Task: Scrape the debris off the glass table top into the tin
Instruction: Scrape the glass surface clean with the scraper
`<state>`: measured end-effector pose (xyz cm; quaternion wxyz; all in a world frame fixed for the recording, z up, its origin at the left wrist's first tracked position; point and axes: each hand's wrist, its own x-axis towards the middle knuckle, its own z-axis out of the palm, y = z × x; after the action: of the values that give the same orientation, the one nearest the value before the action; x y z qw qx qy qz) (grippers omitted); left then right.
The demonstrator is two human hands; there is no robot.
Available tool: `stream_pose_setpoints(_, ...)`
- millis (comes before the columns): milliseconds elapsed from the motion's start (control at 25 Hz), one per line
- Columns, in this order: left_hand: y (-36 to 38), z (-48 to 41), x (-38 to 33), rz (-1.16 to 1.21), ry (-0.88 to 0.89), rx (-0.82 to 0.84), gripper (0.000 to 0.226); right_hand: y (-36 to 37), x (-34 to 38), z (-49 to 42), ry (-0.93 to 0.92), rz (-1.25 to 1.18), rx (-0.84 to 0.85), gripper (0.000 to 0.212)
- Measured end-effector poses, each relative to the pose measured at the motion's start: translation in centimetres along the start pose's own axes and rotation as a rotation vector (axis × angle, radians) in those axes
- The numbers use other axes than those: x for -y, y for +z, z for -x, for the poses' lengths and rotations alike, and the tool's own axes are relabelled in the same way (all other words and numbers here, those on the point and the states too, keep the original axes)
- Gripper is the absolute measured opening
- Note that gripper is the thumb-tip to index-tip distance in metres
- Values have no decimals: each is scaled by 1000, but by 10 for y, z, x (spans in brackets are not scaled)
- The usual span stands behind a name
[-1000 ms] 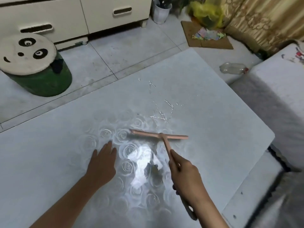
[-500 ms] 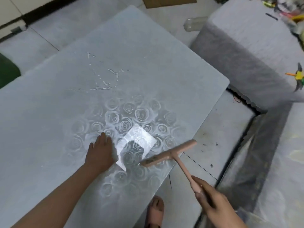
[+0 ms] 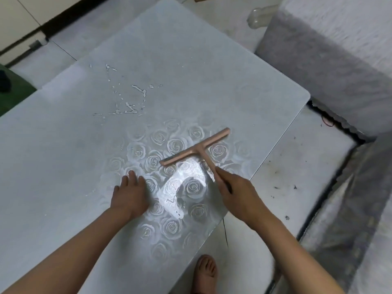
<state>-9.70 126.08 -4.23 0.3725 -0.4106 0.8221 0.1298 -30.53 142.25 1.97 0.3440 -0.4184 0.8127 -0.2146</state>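
Left hand (image 3: 131,194): I see it lying palm down on the glass, fingers straight and close together, thumb out to the side; it holds nothing.
Right hand (image 3: 237,192): its fingers are curled round the handle of the scraper, with the forefinger running up along the stem.
Scraper (image 3: 197,148): it is pink and T-shaped. The crossbar lies at a slant over the near right part of the table, its far end close to the table's right edge. I cannot tell whether the blade touches the glass or hangs just above it.
Debris (image 3: 127,107): thin whitish streaks and crumbs are scattered on the glass toward the far left, well apart from the scraper's crossbar and from both hands.
Glass table top (image 3: 191,60): it is a frosted pale grey with a rounded right corner.
Rose pattern (image 3: 176,145): white roses are printed in the glass, clustered under and around the scraper.
Glare (image 3: 182,187): a bright patch of reflected light sits between my two hands.
Foot (image 3: 204,270): it is bare, on the floor just below the table's near edge.
Floor (image 3: 297,166): it is pale tile with dark specks (image 3: 275,187) strewn to the right of the table.
Grey seat (image 3: 328,71): it is upholstered and stands beside the table's far right corner.
Plastic bottle (image 3: 261,16): it is clear and lies on its side on the floor by the seat.
Green stool (image 3: 12,92): it is partly in view at the left edge.
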Motion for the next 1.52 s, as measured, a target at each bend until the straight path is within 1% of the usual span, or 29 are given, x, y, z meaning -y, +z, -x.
stream_pose_setpoints(80,-2,-1,0,-6,-5,21,60,-15,-6,14,-42,-8,6,27)
stream_pose_setpoints(160,-3,-2,2,-31,0,32,63,-31,-26,54,-36,-7,58,29)
stream_pose_setpoints(280,-2,-4,2,-92,5,33,64,-42,-51,93,117,119,189,42)
stream_pose_setpoints(320,-2,-6,2,-97,2,33,63,-40,-51,89,126,145,202,44)
stream_pose_setpoints(360,-2,-8,2,-97,0,38,64,-35,-46,78,95,145,202,44)
stream_pose_setpoints(440,-4,-10,4,-80,2,53,64,-23,-19,41,-45,105,184,40)
stream_pose_setpoints(480,-5,-10,5,-71,5,57,64,-15,-4,20,-92,104,189,37)
stream_pose_setpoints(520,-5,-10,6,-66,7,57,64,-7,12,0,-101,101,206,35)
stream_pose_setpoints(640,-5,-9,11,-56,30,54,65,-10,35,-28,-112,111,212,29)
stream_pose_setpoints(720,-3,-7,13,-64,49,46,62,-37,24,-13,-103,20,181,26)
stream_pose_setpoints(760,-3,-7,16,-60,62,34,62,-51,16,-3,-92,25,167,27)
stream_pose_setpoints(840,-3,-5,18,-74,86,16,62,-73,-3,18,-30,123,200,29)
stream_pose_setpoints(920,-5,-5,22,-59,109,0,63,-74,-7,19,-2,236,246,34)
stream_pose_setpoints(1000,-6,-5,28,3,134,-17,61,-56,8,0,-26,217,240,39)
stream_pose_setpoints(1080,-4,-4,37,138,168,-53,56,-31,34,-30,-79,153,227,39)
stream_pose_setpoints(1160,0,-3,52,331,200,-100,53,-12,64,-59,-72,127,259,36)
stream_pose_setpoints(1240,5,-2,70,498,207,-177,51,-15,79,-68,-62,90,266,32)
stream_pose_setpoints(1280,7,-1,79,538,183,-224,49,-23,79,-62,-44,45,262,28)
stream_pose_setpoints(1360,7,1,94,548,98,-295,47,-39,72,-36,46,-40,288,24)
stream_pose_setpoints(1400,5,2,101,516,87,-355,43,-41,73,-23,86,-14,312,26)
stream_pose_setpoints(1480,3,5,117,418,118,-444,30,-27,81,-15,89,84,324,33)
stream_pose_setpoints(1520,2,7,126,401,107,-445,30,-13,89,-22,62,92,311,36)
